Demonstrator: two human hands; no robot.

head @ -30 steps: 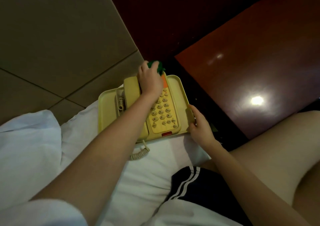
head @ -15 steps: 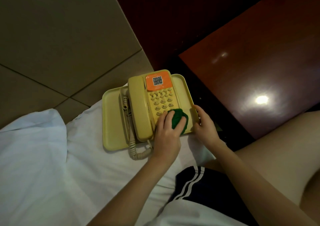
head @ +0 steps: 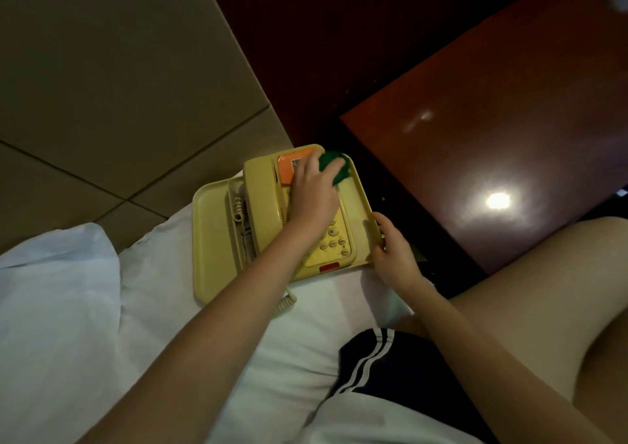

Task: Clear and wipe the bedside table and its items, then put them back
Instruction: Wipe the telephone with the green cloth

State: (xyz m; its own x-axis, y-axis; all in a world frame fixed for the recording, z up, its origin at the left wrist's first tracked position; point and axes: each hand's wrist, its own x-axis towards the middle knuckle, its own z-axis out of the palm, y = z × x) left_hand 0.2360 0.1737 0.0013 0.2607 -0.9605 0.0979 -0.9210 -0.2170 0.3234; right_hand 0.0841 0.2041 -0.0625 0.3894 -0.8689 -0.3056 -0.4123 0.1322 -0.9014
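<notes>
We're wiping the phone [head: 339, 236] on the bed [head: 102, 307], bench [head: 475, 138] just right of it. Our left hand [head: 312, 195] fingers [head: 314, 165] are clamping the green cloth [head: 334, 168] at the phone's top, right hand [head: 390, 250] fingers gripping its right rim. Next we're prob. needing light strokes over the handset [head: 261, 185].

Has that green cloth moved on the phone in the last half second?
Yes. The left hand has swept the green cloth up the phone, from the near keys to the far end beside the orange label.

Left hand [head: 314, 194], right hand [head: 391, 247], both curled.
</notes>
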